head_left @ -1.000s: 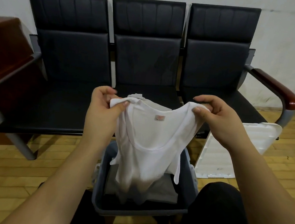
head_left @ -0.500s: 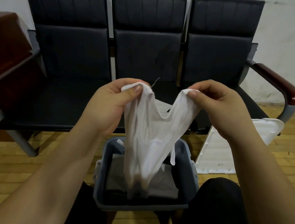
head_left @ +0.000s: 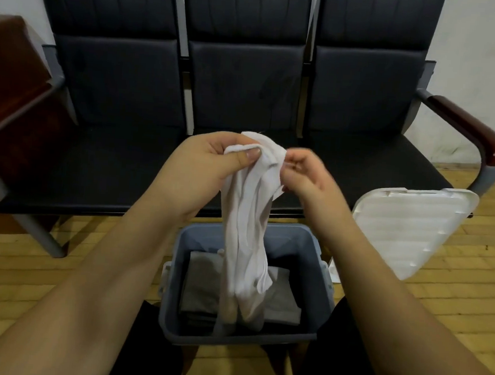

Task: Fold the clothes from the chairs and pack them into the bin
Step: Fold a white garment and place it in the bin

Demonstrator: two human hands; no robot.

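Now my two hands have come together at the middle of the view, where a second ago they held the white vest spread wide by its shoulder straps. My left hand pinches both straps under the thumb; my right hand, at three o'clock of it, has its fingers curled against the same bunch of cloth, though I cannot tell whether it grips or is letting go. I judge the lengthwise fold made, with the crosswise fold and the packing left.

The vest hangs as one narrow strip, long axis running twelve to six, straps up, hem down inside the grey bin, over folded grey clothes. The black chairs at twelve o'clock carry no clothes I can see. The white lid leans at three o'clock.
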